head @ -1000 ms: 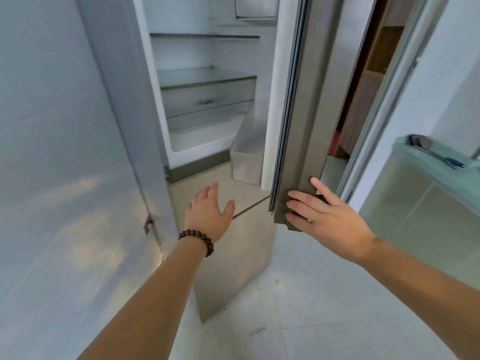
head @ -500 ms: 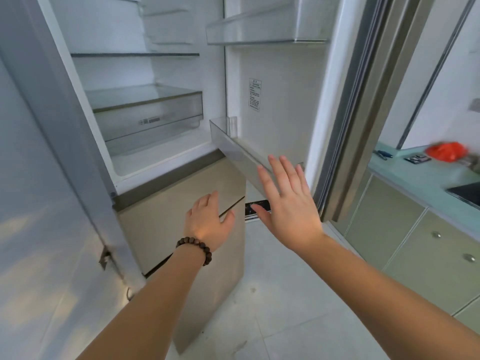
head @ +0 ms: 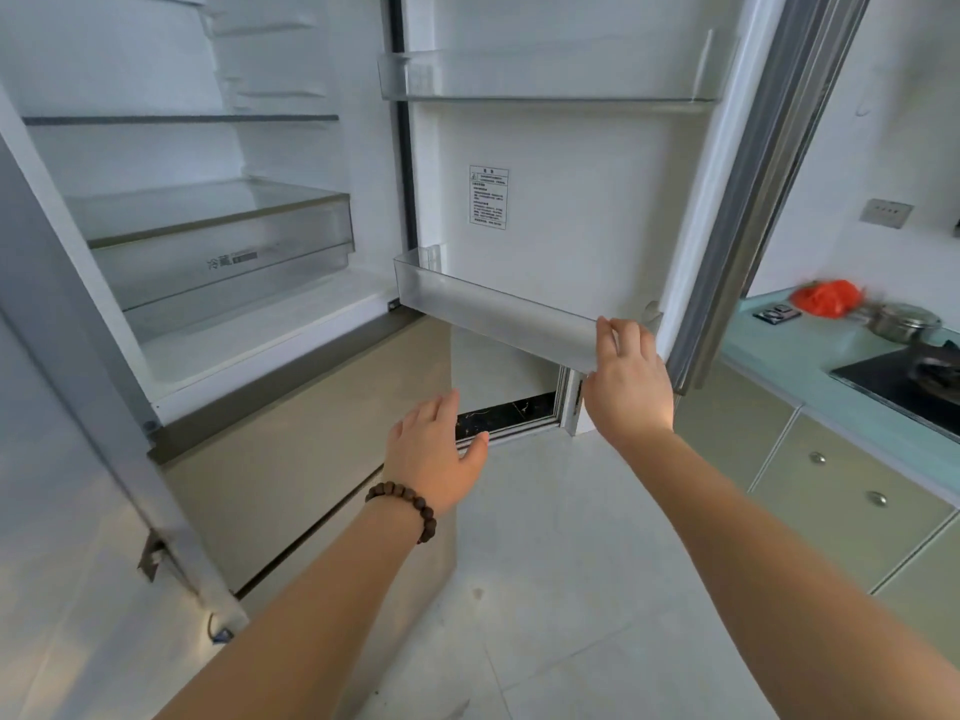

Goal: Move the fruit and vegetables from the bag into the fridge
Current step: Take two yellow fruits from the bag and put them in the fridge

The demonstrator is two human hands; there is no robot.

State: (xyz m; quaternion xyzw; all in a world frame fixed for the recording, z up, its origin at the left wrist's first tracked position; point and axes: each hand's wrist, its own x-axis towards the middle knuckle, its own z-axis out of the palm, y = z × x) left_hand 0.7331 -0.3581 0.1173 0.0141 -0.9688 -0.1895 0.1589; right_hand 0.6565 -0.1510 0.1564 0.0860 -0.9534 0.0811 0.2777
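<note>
The fridge stands wide open, with its right door swung out to the right. Inside are bare glass shelves and a clear drawer. My right hand is open, its fingertips touching the front edge of the lower door bin. My left hand, with a bead bracelet on the wrist, hovers open in front of the beige lower fridge door, holding nothing. A red bag lies on the counter at the far right.
A pale green counter runs along the right with a steel pot, a black hob and cabinets below. The left fridge door stands out at my left. Pale tiled floor lies below.
The right fridge door has swung fully open. My right hand let go of the door's edge and now touches the lower door bin. The view turned right, showing the counter and red bag.
</note>
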